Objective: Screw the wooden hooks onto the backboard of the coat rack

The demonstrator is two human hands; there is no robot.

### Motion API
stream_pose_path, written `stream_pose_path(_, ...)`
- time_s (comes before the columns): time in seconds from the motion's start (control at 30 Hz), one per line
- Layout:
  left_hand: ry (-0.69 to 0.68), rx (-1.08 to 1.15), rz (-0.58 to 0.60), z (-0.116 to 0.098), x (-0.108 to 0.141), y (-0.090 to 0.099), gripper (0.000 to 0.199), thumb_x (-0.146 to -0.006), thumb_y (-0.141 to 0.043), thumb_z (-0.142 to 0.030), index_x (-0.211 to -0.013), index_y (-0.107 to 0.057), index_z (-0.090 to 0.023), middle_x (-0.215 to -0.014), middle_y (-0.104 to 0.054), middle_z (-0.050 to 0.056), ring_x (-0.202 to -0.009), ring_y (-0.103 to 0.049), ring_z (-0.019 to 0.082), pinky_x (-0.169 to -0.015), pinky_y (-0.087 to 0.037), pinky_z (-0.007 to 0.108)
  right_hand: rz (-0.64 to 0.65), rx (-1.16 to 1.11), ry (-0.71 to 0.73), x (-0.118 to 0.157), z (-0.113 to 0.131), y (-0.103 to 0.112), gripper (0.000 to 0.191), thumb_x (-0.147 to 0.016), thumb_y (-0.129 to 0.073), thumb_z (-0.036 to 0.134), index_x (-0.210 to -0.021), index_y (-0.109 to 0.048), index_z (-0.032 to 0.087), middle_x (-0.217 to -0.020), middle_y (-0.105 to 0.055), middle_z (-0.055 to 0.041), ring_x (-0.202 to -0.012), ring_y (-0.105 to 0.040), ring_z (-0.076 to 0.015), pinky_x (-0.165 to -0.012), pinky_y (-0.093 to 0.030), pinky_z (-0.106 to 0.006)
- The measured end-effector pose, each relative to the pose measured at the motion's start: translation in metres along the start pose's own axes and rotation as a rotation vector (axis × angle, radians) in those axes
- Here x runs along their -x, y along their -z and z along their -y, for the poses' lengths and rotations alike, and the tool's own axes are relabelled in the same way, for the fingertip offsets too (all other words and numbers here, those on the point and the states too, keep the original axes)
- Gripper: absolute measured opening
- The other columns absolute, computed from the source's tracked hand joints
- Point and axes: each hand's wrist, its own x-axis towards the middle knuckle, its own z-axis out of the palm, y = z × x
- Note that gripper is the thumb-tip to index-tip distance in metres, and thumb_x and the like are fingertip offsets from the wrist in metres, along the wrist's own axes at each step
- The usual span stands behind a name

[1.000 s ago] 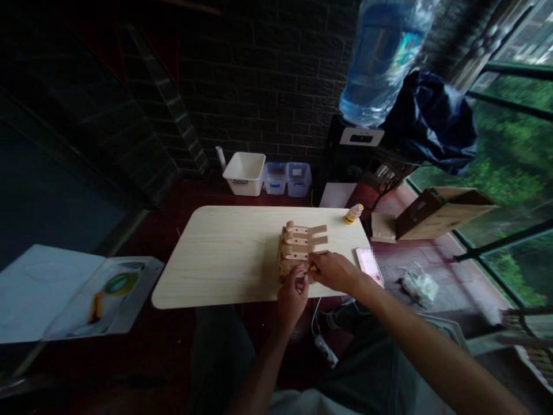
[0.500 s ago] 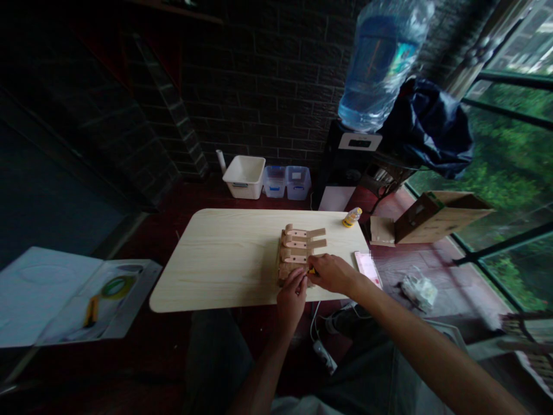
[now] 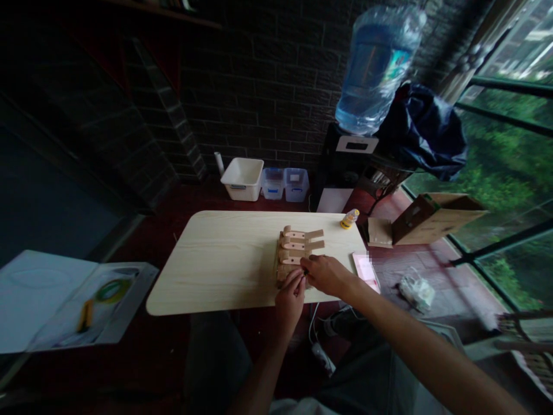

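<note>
Since the earlier frame, the right hand (image 3: 327, 275) has shifted slightly leftward over the work, and the yellow patch at its fingers no longer shows. At the left, the left hand (image 3: 290, 297) meets the near end of the wooden block (image 3: 292, 253) with its fingers bunched; whether they pinch a part cannot be told. The block rests on the tabletop (image 3: 216, 259), close to the near edge. Right-hand fingers are closed around a small dark item (image 3: 305, 272), too small to identify. Caution: a slip of this item could strike the adjacent left fingers; a hard pull toward the person could carry the block over the edge. Materials, left to right: tabletop, smooth pale wood grain with rounded corners; block, brown, bearing pale round-ended slats (image 3: 294, 260) with dark dots; flat brown strips (image 3: 314, 233) projecting rightward; clear bottle (image 3: 349, 218), yellow at its base; flat, pale pink phone (image 3: 365, 270).
</note>
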Motion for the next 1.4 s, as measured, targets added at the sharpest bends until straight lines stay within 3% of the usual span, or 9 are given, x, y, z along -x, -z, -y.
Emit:
stream_pose_path(0.13, 0.021, 0.006, 0.010, -0.002, 0.001, 0.002, 0.025, -0.095, -0.056, -0.027, -0.115, -0.070, -0.024, -0.118, -0.073, 0.007, -0.105, -0.071, 0.020, -0.091, -0.060, 0.033, 0.023, -0.015, -0.007, 0.000, 0.002, 0.004, 0.026, -0.095, -0.054, 0.021, -0.120, -0.058, 0.019, -0.115, -0.071, -0.0127, -0.105, -0.069, -0.0250, -0.084, -0.051, -0.031)
stream_pose_path(0.3, 0.024, 0.026, 0.029, -0.004, 0.001, 0.004, 0.026, -0.095, -0.055, -0.026, -0.117, -0.069, -0.024, -0.121, -0.072, 0.007, -0.107, -0.071, 0.019, -0.087, -0.061, 0.031, 0.033, 0.011, -0.050, -0.002, 0.002, 0.003, 0.027, -0.102, -0.046, 0.034, -0.121, -0.057, 0.017, -0.110, -0.072, -0.0154, -0.101, -0.071, -0.0278, -0.082, -0.052, -0.033)
stream_pose_path(0.53, 0.021, 0.032, -0.003, 0.000, 0.001, 0.000, 0.024, -0.095, -0.057, -0.028, -0.114, -0.070, -0.025, -0.119, -0.073, 0.007, -0.108, -0.070, 0.020, -0.094, -0.060, 0.036, 0.015, -0.021, 0.015, -0.001, 0.001, 0.002, 0.025, -0.098, -0.050, 0.020, -0.122, -0.055, 0.021, -0.116, -0.069, -0.0115, -0.104, -0.070, -0.0232, -0.085, -0.052, -0.029)
stream_pose_path(0.77, 0.007, 0.025, -0.001, 0.005, 0.004, -0.001, 0.027, -0.095, -0.055, -0.028, -0.117, -0.069, -0.024, -0.121, -0.072, 0.009, -0.108, -0.070, 0.022, -0.084, -0.063, 0.033, -0.007, 0.025, -0.060, 0.000, 0.014, -0.003, 0.026, -0.101, -0.044, 0.024, -0.124, -0.055, 0.018, -0.114, -0.070, -0.0153, -0.102, -0.070, -0.0272, -0.081, -0.053, -0.032)
stream_pose_path(0.93, -0.010, 0.034, 0.009, 0.005, 0.003, -0.001, 0.026, -0.096, -0.054, -0.028, -0.117, -0.069, -0.025, -0.120, -0.072, 0.007, -0.109, -0.070, 0.020, -0.090, -0.061, 0.034, -0.043, -0.127, -0.169, 0.008, 0.004, -0.012, 0.027, -0.102, -0.046, 0.036, -0.122, -0.058, 0.021, -0.113, -0.072, -0.0127, -0.102, -0.070, -0.0248, -0.086, -0.050, -0.032)
stream_pose_path(1.03, 0.000, 0.030, 0.025, 0.004, 0.003, 0.000, 0.026, -0.097, -0.054, -0.029, -0.117, -0.069, -0.026, -0.121, -0.072, 0.006, -0.111, -0.069, 0.019, -0.093, -0.060, 0.034, -0.148, -0.279, -0.240, 0.018, -0.011, -0.020, 0.035, -0.102, -0.046, 0.047, -0.120, -0.061, 0.022, -0.109, -0.074, -0.0112, -0.098, -0.071, -0.0233, -0.084, -0.051, -0.033)
stream_pose_path(1.13, 0.014, 0.017, 0.021, 0.003, 0.003, 0.000, 0.024, -0.097, -0.054, -0.030, -0.115, -0.070, -0.026, -0.122, -0.071, 0.005, -0.113, -0.068, 0.019, -0.095, -0.059, 0.035, -0.320, -0.502, -0.292, 0.031, -0.025, -0.038, 0.045, -0.102, -0.038, 0.055, -0.117, -0.063, 0.021, -0.098, -0.075, -0.0101, -0.089, -0.070, -0.0226, -0.077, -0.053, -0.033)
stream_pose_path(1.23, 0.005, 0.019, 0.036, 0.003, 0.004, 0.001, 0.025, -0.098, -0.052, -0.030, -0.115, -0.070, -0.026, -0.123, -0.071, 0.006, -0.114, -0.068, 0.020, -0.096, -0.059, 0.036, -0.486, -0.810, -0.356, 0.044, -0.029, -0.073, 0.060, -0.097, -0.035, 0.068, -0.115, -0.064, 0.019, -0.088, -0.074, -0.0106, -0.080, -0.070, -0.0235, -0.070, -0.055, -0.034)
stream_pose_path(1.4, -0.034, 0.007, 0.029, 0.003, 0.003, 0.003, 0.025, -0.097, -0.053, -0.029, -0.113, -0.072, -0.025, -0.121, -0.072, 0.007, -0.114, -0.068, 0.020, -0.097, -0.058, 0.037, -0.740, -1.273, -0.560, 0.063, -0.012, -0.150, 0.073, -0.097, -0.014, 0.069, -0.125, -0.060, 0.021, -0.105, -0.073, -0.0155, -0.093, -0.071, -0.0260, -0.079, -0.058, -0.042)
